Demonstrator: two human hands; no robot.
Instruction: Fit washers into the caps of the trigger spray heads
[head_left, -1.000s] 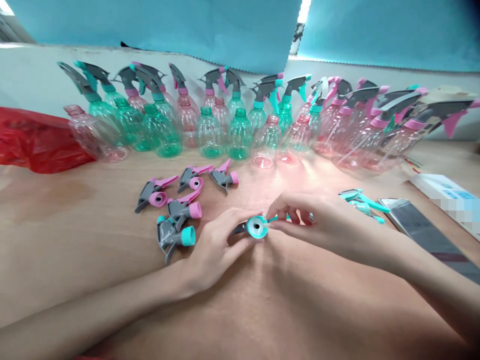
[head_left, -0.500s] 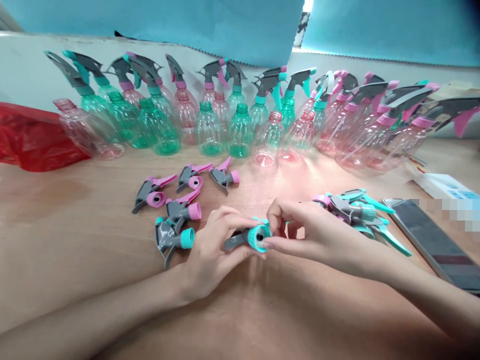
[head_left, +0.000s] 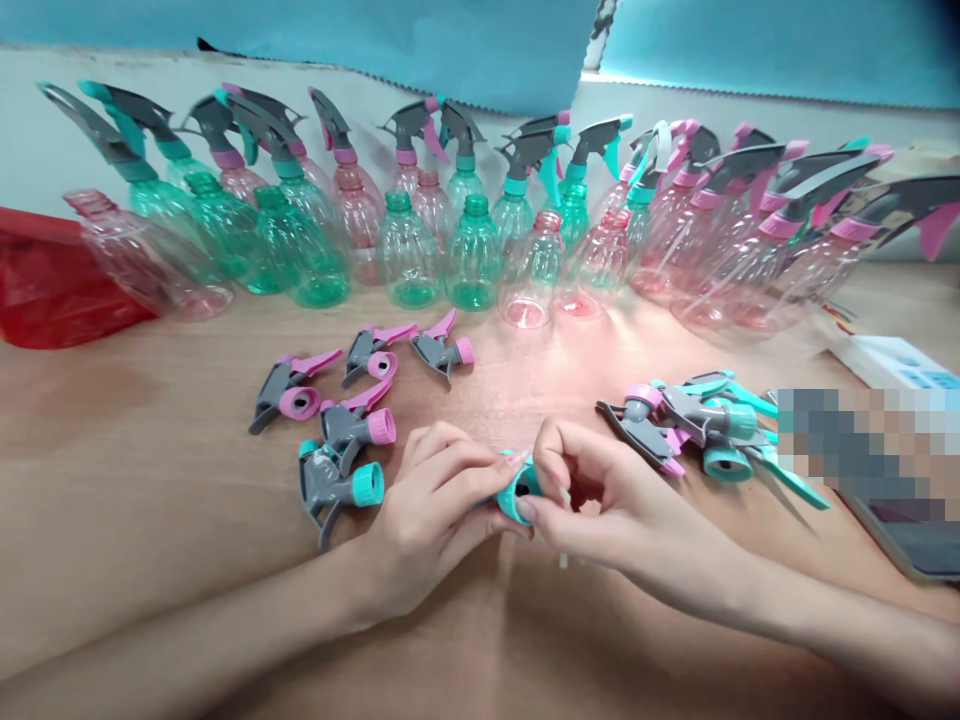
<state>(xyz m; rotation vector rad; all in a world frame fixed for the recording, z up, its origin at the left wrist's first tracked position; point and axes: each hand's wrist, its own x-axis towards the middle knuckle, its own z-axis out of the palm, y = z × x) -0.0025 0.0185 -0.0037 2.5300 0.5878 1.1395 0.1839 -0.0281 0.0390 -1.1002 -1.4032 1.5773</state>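
Note:
Near the middle of the table, my left hand [head_left: 439, 510] is wrapped round a trigger spray head [head_left: 513, 500] with a teal collar. The collar's open end faces me and the right, and most of the grey body is hidden by my fingers. My right hand [head_left: 607, 490] is closed in a pinch at the collar, its thumb tip touching the rim. A tiny whitish bit shows just beneath that thumb, too small to name. Left of my left hand lies a loose teal-collared spray head [head_left: 337, 485], with several pink-collared spray heads [head_left: 356, 425] behind it.
Beyond my right hand lies a pile of pink and teal spray heads [head_left: 694, 420]. Open green bottles [head_left: 474, 260] and pink bottles [head_left: 531, 275] stand in a row, with capped bottles behind. A red bag [head_left: 60, 285] sits far left; a dark flat device [head_left: 911, 535] lies right.
The spray head has turned, so its grey body is now covered by my left hand. Both hands sit slightly lower in view. My right hand has stayed pinched at the collar.

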